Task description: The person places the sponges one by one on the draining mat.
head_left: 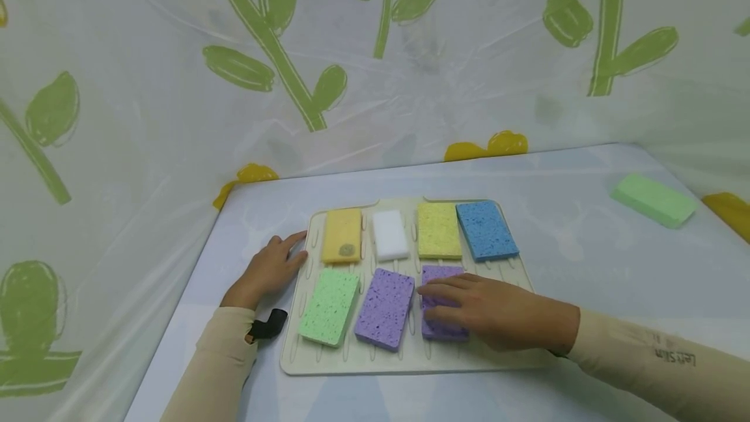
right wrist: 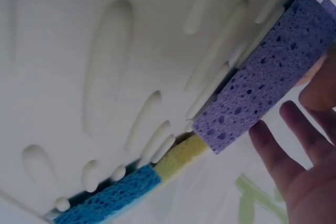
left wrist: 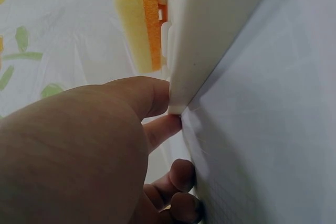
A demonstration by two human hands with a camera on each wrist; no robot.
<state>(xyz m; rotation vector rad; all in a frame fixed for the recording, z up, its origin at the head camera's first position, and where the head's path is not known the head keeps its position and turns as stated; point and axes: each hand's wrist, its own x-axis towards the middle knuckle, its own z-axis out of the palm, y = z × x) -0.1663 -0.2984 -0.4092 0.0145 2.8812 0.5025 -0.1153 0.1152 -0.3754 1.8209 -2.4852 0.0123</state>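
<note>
A cream ridged drying tray [head_left: 404,362] lies on the table with sponges in two rows. In the front row are a green sponge [head_left: 329,308], a purple sponge [head_left: 385,309] and a second purple sponge [head_left: 441,329] at the right. My right hand [head_left: 486,310] lies over that last one, partly covering it, and its fingers touch the sponge's upper face in the right wrist view. At the tray's left edge is my left hand [head_left: 266,272]. Its thumb and forefinger touch the tray's side, while other fingers rest by the table.
Along the back row lie an orange-yellow sponge [head_left: 340,232] with a round mark, a white sponge [head_left: 390,234], a yellow sponge [head_left: 439,233] and a blue sponge [head_left: 487,232]. Another green block [head_left: 653,200] is on the table's far right. A leaf-patterned curtain [head_left: 422,96] hangs behind.
</note>
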